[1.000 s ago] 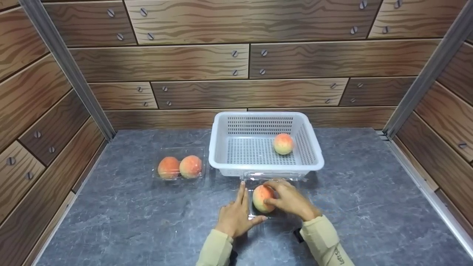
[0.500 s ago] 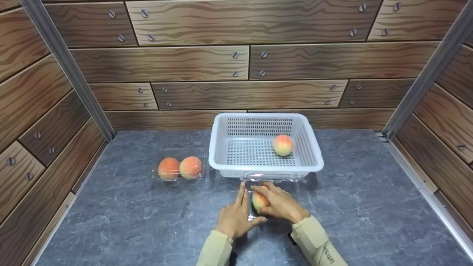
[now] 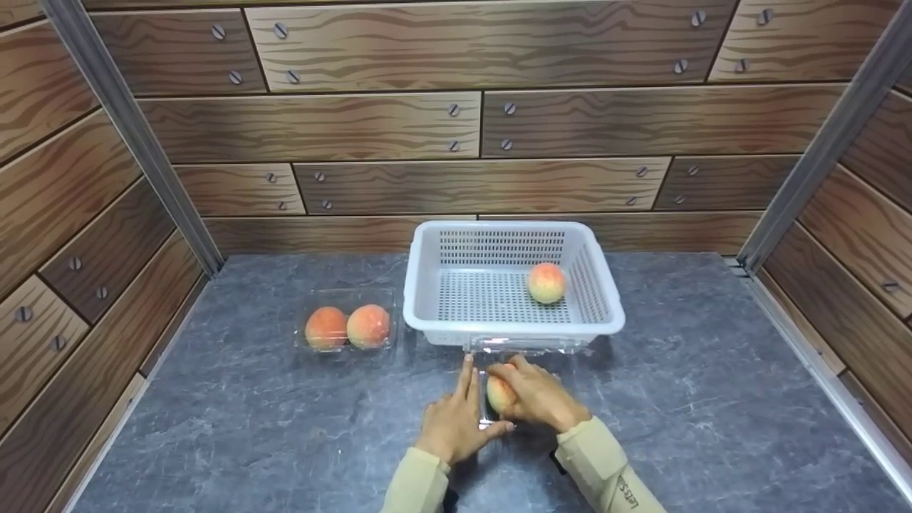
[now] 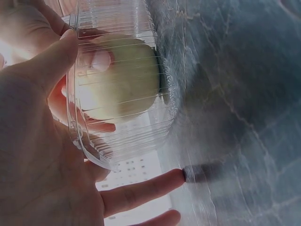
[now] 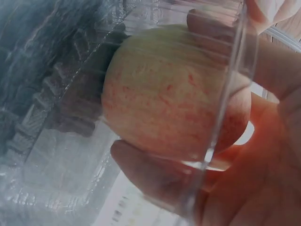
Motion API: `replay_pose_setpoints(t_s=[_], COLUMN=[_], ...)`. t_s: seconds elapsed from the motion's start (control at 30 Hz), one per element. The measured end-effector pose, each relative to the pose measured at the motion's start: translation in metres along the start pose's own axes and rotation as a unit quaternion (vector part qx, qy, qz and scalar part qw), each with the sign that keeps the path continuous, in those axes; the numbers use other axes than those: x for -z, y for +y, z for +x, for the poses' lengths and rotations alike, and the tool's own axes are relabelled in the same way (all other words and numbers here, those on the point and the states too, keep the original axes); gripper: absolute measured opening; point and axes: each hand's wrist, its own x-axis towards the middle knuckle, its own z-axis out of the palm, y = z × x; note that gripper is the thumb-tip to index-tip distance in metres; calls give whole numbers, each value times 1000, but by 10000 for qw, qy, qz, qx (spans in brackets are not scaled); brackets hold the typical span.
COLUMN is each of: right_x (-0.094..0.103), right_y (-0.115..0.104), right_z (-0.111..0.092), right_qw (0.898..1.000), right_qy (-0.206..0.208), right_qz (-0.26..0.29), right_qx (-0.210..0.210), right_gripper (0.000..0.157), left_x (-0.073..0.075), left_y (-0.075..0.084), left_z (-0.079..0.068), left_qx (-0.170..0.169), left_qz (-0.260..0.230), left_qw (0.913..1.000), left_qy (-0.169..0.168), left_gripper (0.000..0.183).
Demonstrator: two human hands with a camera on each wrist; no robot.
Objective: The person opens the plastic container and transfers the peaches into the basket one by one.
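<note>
My right hand grips a yellow-red peach from above. The peach is inside a clear plastic clamshell box with its lid raised against the basket's front. In the right wrist view, fingers and thumb reach round the fruit within the box walls; a gap to the box floor is hard to judge. My left hand rests at the box's left front corner, fingers straight along the side, thumb touching the rim. Through the ribbed wall in the left wrist view, the peach shows pale.
A white perforated basket stands behind the hands, holding one peach. To its left sits another clear box with two peaches side by side. Wood-patterned walls surround the grey marbled table at the back and sides.
My right hand has shifted slightly left with the peach and now covers more of it from above. My left hand has stayed in place beside the box.
</note>
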Motion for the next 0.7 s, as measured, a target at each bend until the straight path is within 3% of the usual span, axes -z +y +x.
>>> replay_pose_setpoints(t_s=[0.27, 0.7], right_x=[0, 0], right_y=[4, -6], right_z=[0, 7], right_qw=[9990, 9989], right_qy=[249, -59], right_qz=[-237, -191], right_qx=[275, -435], right_gripper=[59, 60], left_x=[-1, -1], left_y=[1, 1], left_z=[1, 1], left_qx=[-70, -66], left_qz=[13, 25], left_qw=[10000, 9999], left_qy=[34, 136], left_gripper=[103, 104])
